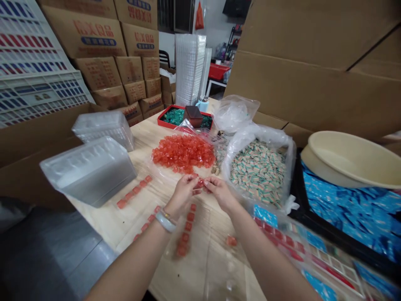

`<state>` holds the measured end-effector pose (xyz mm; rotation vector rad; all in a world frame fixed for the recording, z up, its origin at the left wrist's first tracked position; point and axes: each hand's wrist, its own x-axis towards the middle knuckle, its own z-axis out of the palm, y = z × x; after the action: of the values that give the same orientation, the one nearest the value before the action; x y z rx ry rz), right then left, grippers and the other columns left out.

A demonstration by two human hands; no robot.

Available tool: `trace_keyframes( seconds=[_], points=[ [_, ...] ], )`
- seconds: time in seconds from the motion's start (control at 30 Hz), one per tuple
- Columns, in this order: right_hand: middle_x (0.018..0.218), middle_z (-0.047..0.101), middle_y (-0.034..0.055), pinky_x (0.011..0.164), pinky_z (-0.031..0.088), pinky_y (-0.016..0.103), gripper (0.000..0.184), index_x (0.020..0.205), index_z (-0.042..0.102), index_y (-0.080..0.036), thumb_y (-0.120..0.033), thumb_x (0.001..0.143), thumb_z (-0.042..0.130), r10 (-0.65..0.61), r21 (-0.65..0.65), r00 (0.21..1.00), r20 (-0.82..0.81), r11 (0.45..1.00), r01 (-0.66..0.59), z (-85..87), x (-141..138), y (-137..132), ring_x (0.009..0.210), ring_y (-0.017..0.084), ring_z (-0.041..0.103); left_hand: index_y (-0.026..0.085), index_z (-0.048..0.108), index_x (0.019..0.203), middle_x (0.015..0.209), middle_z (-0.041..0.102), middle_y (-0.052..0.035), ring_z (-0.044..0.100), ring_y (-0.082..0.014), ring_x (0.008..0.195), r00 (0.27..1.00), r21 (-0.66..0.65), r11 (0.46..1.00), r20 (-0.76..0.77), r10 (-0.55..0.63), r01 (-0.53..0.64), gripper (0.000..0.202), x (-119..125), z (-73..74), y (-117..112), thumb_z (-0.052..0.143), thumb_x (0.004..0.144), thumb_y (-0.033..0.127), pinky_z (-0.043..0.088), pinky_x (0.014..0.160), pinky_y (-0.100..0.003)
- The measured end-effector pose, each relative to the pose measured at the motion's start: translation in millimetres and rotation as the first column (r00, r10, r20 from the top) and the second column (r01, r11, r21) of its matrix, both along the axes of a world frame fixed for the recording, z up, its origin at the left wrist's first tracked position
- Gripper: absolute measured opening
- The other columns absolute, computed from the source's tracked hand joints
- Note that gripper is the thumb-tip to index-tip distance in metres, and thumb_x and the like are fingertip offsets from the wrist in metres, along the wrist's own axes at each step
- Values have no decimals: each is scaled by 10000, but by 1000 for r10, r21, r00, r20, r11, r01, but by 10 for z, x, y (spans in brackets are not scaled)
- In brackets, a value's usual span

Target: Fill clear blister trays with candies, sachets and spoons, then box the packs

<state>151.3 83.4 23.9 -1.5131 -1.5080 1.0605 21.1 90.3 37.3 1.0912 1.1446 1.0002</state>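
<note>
My left hand (pixel 182 191) and my right hand (pixel 219 191) meet over the middle of the wooden table (pixel 200 261), fingertips pinched on a small red translucent piece (pixel 201 182). A silvery bangle circles the left wrist. Just beyond the fingers spreads a heap of similar red pieces (pixel 183 151) on a plastic sheet. Rows of square red pieces lie on the tabletop around my left forearm, one row (pixel 188 226) between my arms and another (pixel 136 190) farther left. A single orange-red piece (pixel 231 241) lies beside my right forearm.
Stacked transparent trays (pixel 94 167) stand at the left edge. An open bag of small striped packets (pixel 258 171) sits right, near a cream basin (pixel 354 156) over blue packets. Behind are a red tray (pixel 169 122) of green pieces and a tall tray stack (pixel 189 69).
</note>
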Motion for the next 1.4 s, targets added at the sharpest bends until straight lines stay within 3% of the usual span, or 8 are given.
trace_keyframes(
  seconds=[0.4,0.5,0.57,0.67,0.73,0.97,1.23,1.4],
  points=[
    [744,476,30,645,360,275,92,691,510,-173,-209,734,438,-125,355,991,38,929,104,310,-238,-876,709,148,458,144,490,752,646,543,14,513,-67,529,943,-267,963,328,51,41,273,-121,154,-640,676,571,227,422,527,-204],
    [708,501,20,652,385,290,138,691,520,-172,-294,740,480,-84,159,962,-261,979,129,318,-273,-998,680,145,486,142,499,789,675,549,11,525,-75,574,926,-227,973,376,46,44,287,-146,154,-736,674,572,212,423,571,-213],
    [665,519,2,634,408,297,185,687,515,-175,-356,724,517,-106,-75,830,-548,994,78,318,-270,-1039,616,129,504,145,502,800,682,541,17,520,-80,594,943,-124,991,331,-2,46,256,-156,160,-786,648,601,211,415,573,-210],
    [660,550,-10,606,427,289,211,721,521,-173,-349,655,618,-168,-289,622,-765,952,-98,337,-225,-1074,570,112,528,148,499,775,695,518,24,503,-82,613,980,41,998,187,-64,57,170,-164,188,-846,596,636,168,410,580,-208],
    [650,558,-9,588,429,276,222,727,535,-163,-325,630,652,-171,-336,593,-787,924,-181,355,-181,-1098,558,105,534,153,495,766,703,511,22,497,-87,629,992,121,990,94,-78,67,127,-165,216,-881,563,659,151,412,601,-215],
    [571,509,-41,500,397,219,218,639,519,-156,-311,605,668,-167,-355,645,-745,919,-172,405,-106,-1143,476,63,454,169,500,782,749,525,5,500,-109,687,991,221,967,-72,-114,128,96,-127,280,-930,523,691,150,406,647,-232],
    [445,439,-66,428,296,185,184,566,455,-166,-268,640,589,-140,-168,851,-506,984,62,403,-98,-1141,411,54,367,171,489,811,716,547,15,535,-101,661,858,-152,957,493,-142,246,208,-158,336,-1041,613,644,184,403,652,-236],
    [453,415,-66,421,286,189,149,562,442,-174,-248,646,540,-163,-146,891,-423,983,110,297,-112,-1217,417,62,353,175,499,831,682,549,18,547,-107,664,793,-184,951,602,-91,248,238,-168,281,-1105,634,636,188,398,702,-256]
  ],
)
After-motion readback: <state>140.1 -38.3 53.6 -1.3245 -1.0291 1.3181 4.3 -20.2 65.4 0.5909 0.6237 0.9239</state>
